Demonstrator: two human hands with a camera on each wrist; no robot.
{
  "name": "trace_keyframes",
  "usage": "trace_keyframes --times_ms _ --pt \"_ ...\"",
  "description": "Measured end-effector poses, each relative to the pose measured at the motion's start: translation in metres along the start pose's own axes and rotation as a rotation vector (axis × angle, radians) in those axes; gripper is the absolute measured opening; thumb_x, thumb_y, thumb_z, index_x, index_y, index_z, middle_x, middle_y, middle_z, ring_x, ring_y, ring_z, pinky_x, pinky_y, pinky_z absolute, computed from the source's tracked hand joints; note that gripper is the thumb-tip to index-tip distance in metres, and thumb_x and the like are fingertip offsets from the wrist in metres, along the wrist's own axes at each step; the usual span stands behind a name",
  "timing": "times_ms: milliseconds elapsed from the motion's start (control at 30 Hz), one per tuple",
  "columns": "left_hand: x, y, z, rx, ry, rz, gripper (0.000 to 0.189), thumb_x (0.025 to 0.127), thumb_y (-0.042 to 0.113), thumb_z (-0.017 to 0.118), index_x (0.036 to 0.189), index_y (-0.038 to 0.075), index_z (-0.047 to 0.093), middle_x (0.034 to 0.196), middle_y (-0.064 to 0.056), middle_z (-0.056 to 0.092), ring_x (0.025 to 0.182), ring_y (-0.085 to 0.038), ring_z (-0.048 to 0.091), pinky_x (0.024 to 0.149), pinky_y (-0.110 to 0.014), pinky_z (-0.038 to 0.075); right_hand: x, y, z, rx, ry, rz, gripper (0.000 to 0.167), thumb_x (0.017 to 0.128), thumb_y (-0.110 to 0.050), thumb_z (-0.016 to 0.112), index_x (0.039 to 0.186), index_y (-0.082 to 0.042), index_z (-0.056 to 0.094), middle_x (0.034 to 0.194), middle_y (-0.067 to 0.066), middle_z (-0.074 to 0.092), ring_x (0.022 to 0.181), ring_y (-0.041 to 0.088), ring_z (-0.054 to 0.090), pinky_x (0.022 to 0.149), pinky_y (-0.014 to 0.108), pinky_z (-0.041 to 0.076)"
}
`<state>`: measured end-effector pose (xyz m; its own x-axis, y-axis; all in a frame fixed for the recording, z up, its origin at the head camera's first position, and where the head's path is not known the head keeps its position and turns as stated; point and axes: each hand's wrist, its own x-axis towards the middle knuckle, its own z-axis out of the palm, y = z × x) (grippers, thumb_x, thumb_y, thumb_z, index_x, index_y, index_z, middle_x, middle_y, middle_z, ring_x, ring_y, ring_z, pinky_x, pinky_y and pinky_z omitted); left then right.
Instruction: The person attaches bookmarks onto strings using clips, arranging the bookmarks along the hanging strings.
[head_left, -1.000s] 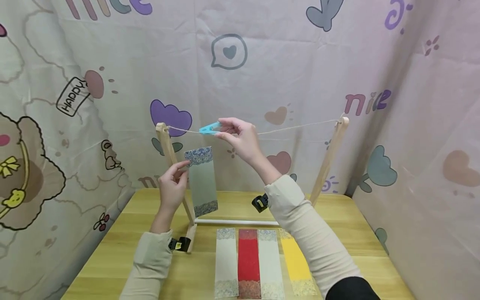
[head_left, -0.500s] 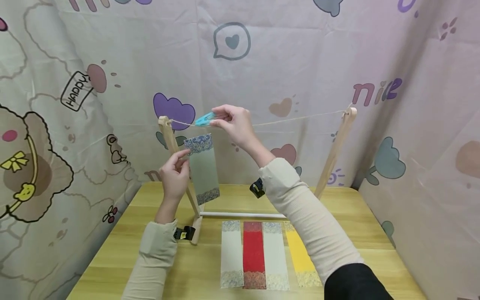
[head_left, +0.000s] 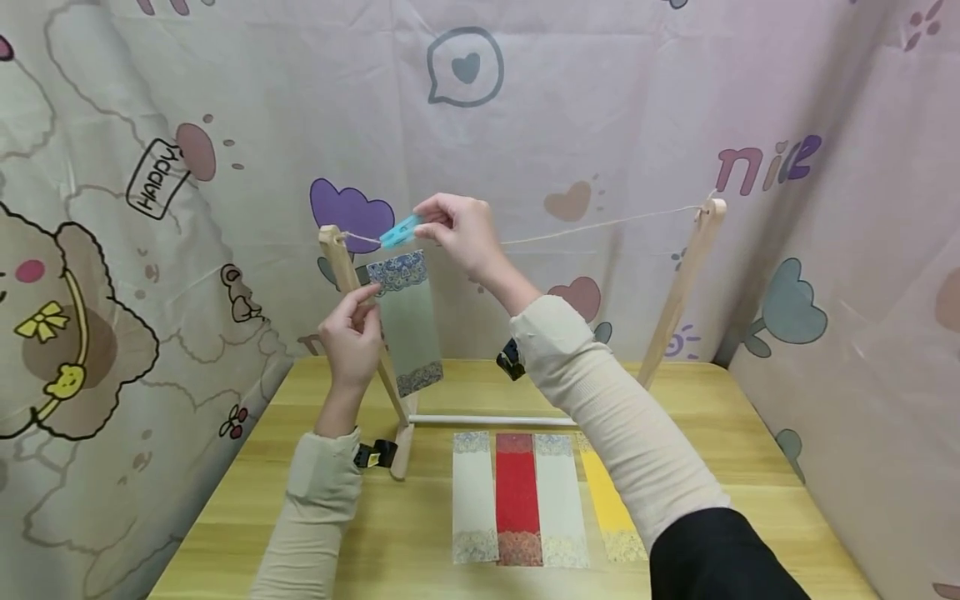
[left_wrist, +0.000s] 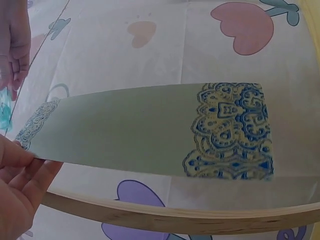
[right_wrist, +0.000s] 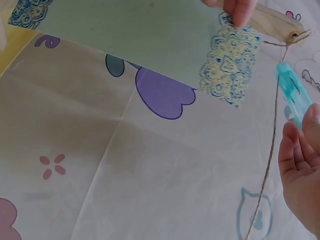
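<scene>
My left hand [head_left: 351, 337] pinches the left edge of a pale green paper strip [head_left: 411, 325], near its upper end. Blue lace patterns cover both ends of the strip, and it hangs lengthwise, slightly tilted, just below the string [head_left: 600, 225]. My right hand [head_left: 461, 233] squeezes the handle end of a light blue clothespin [head_left: 401, 232] between thumb and fingers. The nose of the clothespin [right_wrist: 292, 90] points left and down, right at the string, close above the strip's top edge. In the left wrist view, thumb and fingers grip the strip [left_wrist: 125, 132] at one corner.
Wooden posts, left [head_left: 341, 258] and right [head_left: 682, 287], carry the string; a white rod [head_left: 487, 420] joins them low down. On the table [head_left: 247, 492] lie two pale strips [head_left: 474, 496], a red strip [head_left: 517, 492] and a yellow strip [head_left: 609, 496], partly behind the right sleeve.
My left hand has raised the green strip closer to the string. My right hand has shifted the clothespin left along the string towards the left post and tilted its nose down. The head view has shifted slightly.
</scene>
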<state>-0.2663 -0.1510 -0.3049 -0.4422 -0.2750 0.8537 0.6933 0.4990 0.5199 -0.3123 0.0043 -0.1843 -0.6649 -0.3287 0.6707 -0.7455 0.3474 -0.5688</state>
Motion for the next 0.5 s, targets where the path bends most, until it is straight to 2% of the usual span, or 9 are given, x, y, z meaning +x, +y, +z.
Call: trace_keyframes --times_ms 167,500 --pt "0.0011 -0.0002 0.001 0.013 0.02 0.016 0.022 0.08 -0.013 0.052 0.095 -0.005 0.066 0.052 -0.014 0.052 0.039 -0.006 0.029 0.039 -0.015 0.023 -0.0002 -0.0002 0.0012 -0.039 -0.031 -0.001 0.016 0.077 -0.004 0.066 0.092 0.004 0.065 0.087 0.012 0.066 0.074 0.016 0.061 0.065 0.016 0.047" --pt "0.0065 0.004 0.0012 0.003 0.04 0.01 0.022 0.079 -0.015 0.052 0.094 -0.006 0.066 0.053 -0.016 0.052 0.041 -0.004 0.028 0.04 -0.014 0.022 0.0023 0.0012 0.0024 -0.119 -0.061 -0.011 0.01 0.079 -0.005 0.064 0.087 0.001 0.065 0.085 0.009 0.067 0.075 0.013 0.06 0.067 0.015 0.045"
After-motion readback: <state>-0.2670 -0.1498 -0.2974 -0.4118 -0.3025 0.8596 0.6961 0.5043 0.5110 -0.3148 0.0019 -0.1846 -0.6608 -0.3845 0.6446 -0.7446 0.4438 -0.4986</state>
